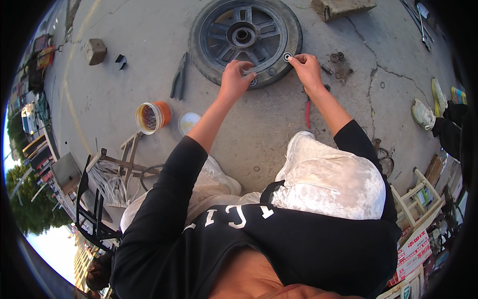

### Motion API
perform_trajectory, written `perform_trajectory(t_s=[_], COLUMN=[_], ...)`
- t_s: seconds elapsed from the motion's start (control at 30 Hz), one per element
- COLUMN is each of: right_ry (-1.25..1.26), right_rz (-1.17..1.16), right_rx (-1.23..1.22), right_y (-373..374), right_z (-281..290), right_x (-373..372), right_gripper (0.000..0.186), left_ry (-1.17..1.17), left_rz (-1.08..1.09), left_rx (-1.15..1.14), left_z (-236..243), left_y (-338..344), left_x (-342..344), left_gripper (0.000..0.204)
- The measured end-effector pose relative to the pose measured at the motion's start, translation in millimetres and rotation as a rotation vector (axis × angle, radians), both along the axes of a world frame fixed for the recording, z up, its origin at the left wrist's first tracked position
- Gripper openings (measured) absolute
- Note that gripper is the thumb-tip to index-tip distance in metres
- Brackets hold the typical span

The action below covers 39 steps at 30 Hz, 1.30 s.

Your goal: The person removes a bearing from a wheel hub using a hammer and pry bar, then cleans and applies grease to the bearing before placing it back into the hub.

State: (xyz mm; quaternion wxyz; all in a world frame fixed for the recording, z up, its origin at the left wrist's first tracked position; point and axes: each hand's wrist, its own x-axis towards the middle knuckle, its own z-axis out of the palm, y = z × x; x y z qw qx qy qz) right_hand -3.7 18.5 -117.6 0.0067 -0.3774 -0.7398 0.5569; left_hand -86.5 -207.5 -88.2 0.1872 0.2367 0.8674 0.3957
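Note:
A wheel with a black tyre [195, 47] and grey spoked rim lies flat on the concrete, its round hub opening facing up. Between thumb and fingertips my right hand [307, 72] pinches a small ball bearing [287, 57] over the tyre's near right side. My left hand [235, 78] is curled above the near edge of the tyre, thumb and fingers drawn together. Something thin and pale seems to be in them, too unclear to name. Just below those fingertips a second bearing [253, 82] shows at the tyre's edge, and a dark ring [271, 72] rests on the sidewall.
Left of the wheel lie dark-handled pliers [179, 77]. An orange grease tub [163, 114] stands nearer me, its pale lid [189, 122] beside it. Old bearing parts [337, 57] and a red-handled tool [307, 113] lie to the right. Another person's shoes [424, 114] are at far right.

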Motion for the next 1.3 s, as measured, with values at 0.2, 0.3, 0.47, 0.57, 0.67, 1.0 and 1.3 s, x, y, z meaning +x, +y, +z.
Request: perform_trajectory(t_s=[0.2,0.3,0.47,0.57,0.67,1.0,1.3], right_ry=[-0.019,0.123,0.316,0.324,0.335,0.216,0.603], right_rz=[-0.028,0.144,0.511,0.547,0.552,0.221,1.517], right_rx=[0.001,0.296,0.578,0.604,0.571,-0.587,0.653], right_y=[5,-4,-36,-43,-48,-64,-99], right_z=[-7,20,47,48,51,92,195], right_x=[5,10,19,21,19,-1,-75], right_gripper=[0.028,0.024,0.021,0.020,0.019,0.025,0.028], left_ry=[-0.003,0.001,-0.037,0.144,0.212,-0.478,-0.623], left_rz=[-0.088,-0.111,-0.153,-0.323,-0.301,-0.252,0.254], left_rx=[-0.041,-0.066,-0.098,-0.094,-0.102,-0.010,0.151], left_z=[2,9,13,11,4,51,143], left_y=[-6,-9,-18,-28,-28,-70,-300], left_x=[-1,-6,-11,-5,1,-28,-31], left_gripper=[0.032,0.035,0.045,0.052,0.049,0.031,0.033])
